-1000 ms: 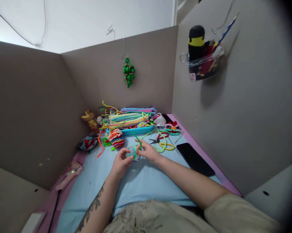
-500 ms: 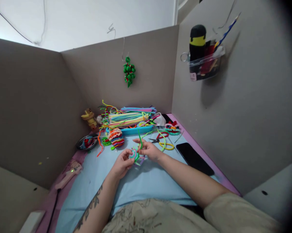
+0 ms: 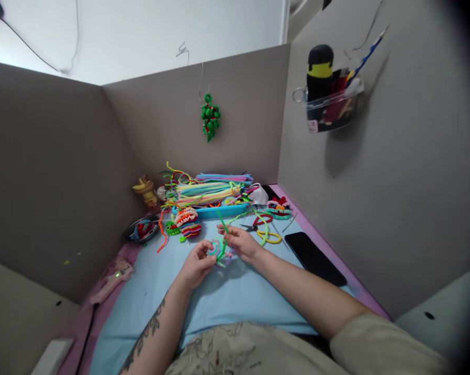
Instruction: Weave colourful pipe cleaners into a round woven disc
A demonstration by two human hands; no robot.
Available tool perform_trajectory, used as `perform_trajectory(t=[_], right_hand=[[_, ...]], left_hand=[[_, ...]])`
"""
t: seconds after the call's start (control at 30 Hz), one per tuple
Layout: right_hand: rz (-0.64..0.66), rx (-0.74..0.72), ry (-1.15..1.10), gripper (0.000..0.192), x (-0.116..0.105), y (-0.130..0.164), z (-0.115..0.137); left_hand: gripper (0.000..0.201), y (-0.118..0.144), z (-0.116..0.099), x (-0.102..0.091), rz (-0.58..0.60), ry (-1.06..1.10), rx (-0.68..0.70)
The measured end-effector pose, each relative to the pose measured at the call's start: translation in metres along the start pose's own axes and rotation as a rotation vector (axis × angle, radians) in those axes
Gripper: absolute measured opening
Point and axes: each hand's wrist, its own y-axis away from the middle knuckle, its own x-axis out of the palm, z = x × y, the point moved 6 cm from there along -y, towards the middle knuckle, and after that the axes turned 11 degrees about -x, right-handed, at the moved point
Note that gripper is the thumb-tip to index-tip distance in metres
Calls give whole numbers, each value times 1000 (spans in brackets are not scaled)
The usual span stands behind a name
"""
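Note:
Between finger and thumb of my left hand (image 3: 198,263) is a coiled disc of pastel pipe cleaners (image 3: 217,248), with loose purple and pale green ends hanging at its lower right. A green pipe cleaner (image 3: 224,229) rises from the disc's right edge. My right hand (image 3: 240,243) pinches that green strand just beside the disc, its fingers closed. Both hands hover over the light blue cloth (image 3: 160,291). Just beyond the right hand lie scissors (image 3: 269,237) with yellow and red handles, and a loose pale green pipe cleaner (image 3: 264,229).
A blue tray (image 3: 223,211) heaped with pipe cleaners (image 3: 209,191) stands at the back. Striped pipe-cleaner pieces (image 3: 188,224) and a dark bowl (image 3: 129,234) are on the left, near a pink glue gun (image 3: 112,284). A black phone (image 3: 315,259) lies right. Grey partitions (image 3: 196,125) enclose the table.
My right hand has shifted slightly up and away from the disc, and the green strand looks straighter. The left hand still holds the disc. The whole view has moved a little.

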Motion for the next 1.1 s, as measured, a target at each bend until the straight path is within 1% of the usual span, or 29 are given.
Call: perform_trajectory(t=[0.07,0.17,0.23,0.3,0.37,0.43,0.47,0.57,0.7,0.8,0.97,1.03,1.1], right_hand=[[68,57,-66,36,4,2,4],[165,86,-130,37,8,4,12],[162,89,-140,35,8,5,12],[77,68,-149,31,6,5,9],[-57,41,-172,27,2,4,3],[-163,49,-201,26,-1,4,-3],[-194,62,-217,26,-2,4,-5],[-220,78,-241,28,-2,3,-6],[-256,74,-182,28,-5,3,-7],[-223,129,-144,29,-3,4,-13],[-99,220,-115,29,0,6,-19],[-36,210,-68,29,-1,4,-19],[25,165,-2,27,-3,2,-16]], left_hand=[[34,0,1,0,17,6,-8],[35,1,3,3,64,13,-24],[35,2,4,6,100,-3,-34],[35,3,5,9,125,-20,-36],[34,3,5,9,130,-23,-31],[35,2,5,7,120,-14,-22],[35,2,5,6,115,-12,-20],[35,1,5,5,118,-24,-17],[35,1,6,5,131,-49,-19],[34,1,7,5,141,-60,-24],[33,0,5,3,108,-44,-19],[32,0,4,2,88,-37,-7],[31,0,2,0,80,-39,6]])
